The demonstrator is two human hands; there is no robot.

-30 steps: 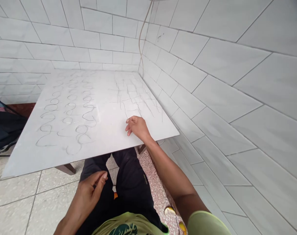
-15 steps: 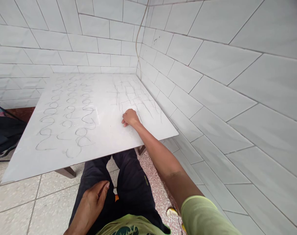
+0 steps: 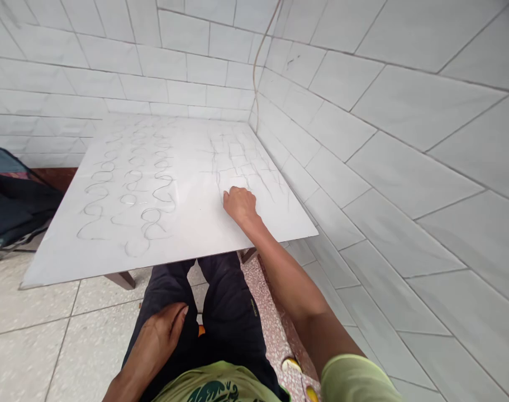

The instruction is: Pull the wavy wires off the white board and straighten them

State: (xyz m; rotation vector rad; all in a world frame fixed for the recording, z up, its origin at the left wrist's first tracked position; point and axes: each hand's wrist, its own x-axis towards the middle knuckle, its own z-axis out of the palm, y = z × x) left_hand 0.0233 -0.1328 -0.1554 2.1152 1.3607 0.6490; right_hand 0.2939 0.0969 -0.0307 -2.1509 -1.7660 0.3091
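Observation:
A large white board (image 3: 187,223) lies flat like a tabletop, covered with dark pencil squiggles on its left half and straight scratchy lines on its right half. My right hand (image 3: 239,204) rests on the board near the straight lines, fingers curled under in a loose fist; whatever they hold is hidden. My left hand (image 3: 162,335) lies flat on my left thigh on the dark trousers, fingers stretched out and holding nothing.
White tiled walls (image 3: 363,139) close in on the right and behind the board, with a thin cord (image 3: 260,53) hanging in the corner. A dark bag (image 3: 11,206) sits on the floor at left. Wooden legs (image 3: 120,278) show under the board.
My right hand slid farther onto the board and curled its fingers shut. My left hand dropped from mid-air onto my thigh. The view shifted slightly left.

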